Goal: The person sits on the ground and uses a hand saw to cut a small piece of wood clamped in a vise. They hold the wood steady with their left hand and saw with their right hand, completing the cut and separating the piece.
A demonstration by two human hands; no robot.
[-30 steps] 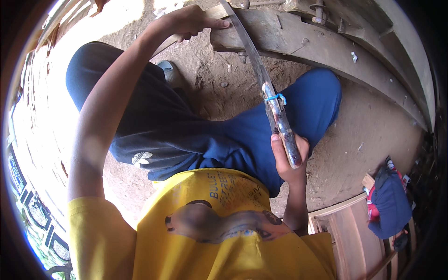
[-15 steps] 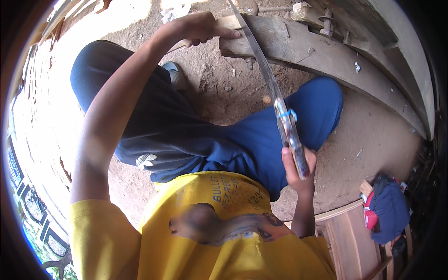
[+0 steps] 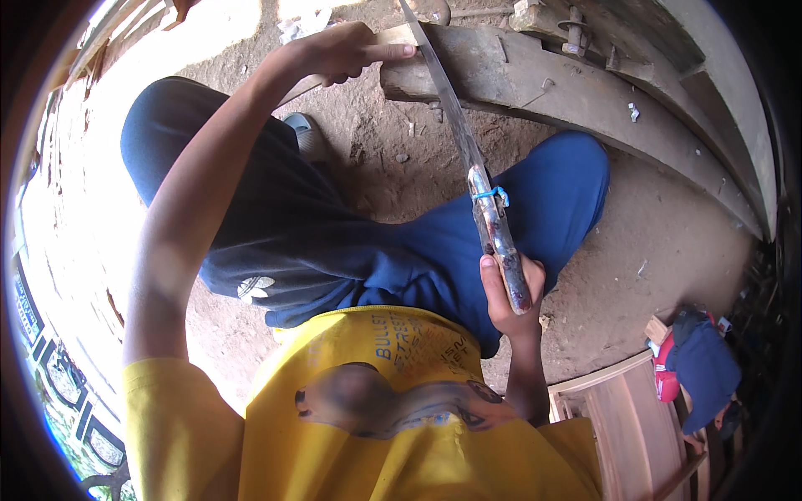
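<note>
My left hand (image 3: 351, 54) grips a pale wooden strip (image 3: 393, 36) at the end of a grey, weathered wooden beam (image 3: 535, 96); one finger reaches toward the saw-like blade (image 3: 451, 100). The long, narrow metal blade crosses the strip and beam beside that finger. My right hand (image 3: 511, 292) is closed round its mottled handle (image 3: 501, 234), which has a blue tie (image 3: 491, 194) near the blade end and sits over my right thigh. The far tip of the blade runs out of view at the top.
Bolts (image 3: 575, 33) and bent nails stand in the timbers along the top right. A sandal (image 3: 307, 135) is on the dirt floor (image 3: 393, 159). At lower right are a pale wooden panel (image 3: 622, 409) and dark blue fabric (image 3: 702, 367) with a red item (image 3: 666, 380).
The handle and my right hand have shifted slightly back and leftward in the last half second. My left hand keeps its grip; the whole view has also shifted a little.
</note>
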